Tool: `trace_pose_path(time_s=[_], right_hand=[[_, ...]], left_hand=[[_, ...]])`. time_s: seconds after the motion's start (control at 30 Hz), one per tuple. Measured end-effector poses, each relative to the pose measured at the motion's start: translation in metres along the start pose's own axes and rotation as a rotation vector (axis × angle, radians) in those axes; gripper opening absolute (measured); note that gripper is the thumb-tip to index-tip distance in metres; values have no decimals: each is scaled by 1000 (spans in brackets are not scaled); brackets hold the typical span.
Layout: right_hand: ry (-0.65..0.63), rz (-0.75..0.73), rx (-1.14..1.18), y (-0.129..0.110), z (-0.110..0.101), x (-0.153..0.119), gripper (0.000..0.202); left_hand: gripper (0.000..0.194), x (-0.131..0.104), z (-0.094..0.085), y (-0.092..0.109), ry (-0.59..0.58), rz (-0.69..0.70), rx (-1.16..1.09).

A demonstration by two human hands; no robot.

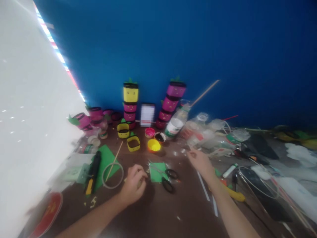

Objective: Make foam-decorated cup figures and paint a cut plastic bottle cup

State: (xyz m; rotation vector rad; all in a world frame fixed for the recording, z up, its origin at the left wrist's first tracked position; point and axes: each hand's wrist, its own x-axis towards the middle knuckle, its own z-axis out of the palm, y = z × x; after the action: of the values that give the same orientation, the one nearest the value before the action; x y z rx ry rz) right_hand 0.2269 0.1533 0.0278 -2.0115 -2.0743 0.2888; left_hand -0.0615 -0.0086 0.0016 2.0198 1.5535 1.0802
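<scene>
My left hand (135, 185) rests low over the brown table with its fingers curled in; whatever it holds, if anything, is hidden. Just right of it lies a pair of black-handled scissors (167, 178) across a square of green paper (155, 177). Farther right, my right hand (199, 162) reaches forward, its fingertips pressed together near small white scraps (183, 150). Blur hides what is between those fingers. Small cups of yellow paint (154, 145), pink paint (150, 132) and black paint (160, 137) stand ahead of the hands.
Stacked purple containers (169, 104) and a yellow-topped stack (130, 93) stand by the blue wall. Plastic bottles (174, 125) crowd the right, near a phone (264, 195). On the left are a utility knife (92, 175), green sheet (106, 162) and tape ring (112, 176).
</scene>
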Motion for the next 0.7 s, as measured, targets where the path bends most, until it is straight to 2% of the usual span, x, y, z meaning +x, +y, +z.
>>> trace_pose_path(time_s=[0.33,0.7], right_hand=[[-22,-69,17,-3,16,13,18],[-12,-107,45,3,23,11,23]], left_hand=[[20,0,0,0,-18,-19,4],[19,2,-2,3,-16,-18,11]])
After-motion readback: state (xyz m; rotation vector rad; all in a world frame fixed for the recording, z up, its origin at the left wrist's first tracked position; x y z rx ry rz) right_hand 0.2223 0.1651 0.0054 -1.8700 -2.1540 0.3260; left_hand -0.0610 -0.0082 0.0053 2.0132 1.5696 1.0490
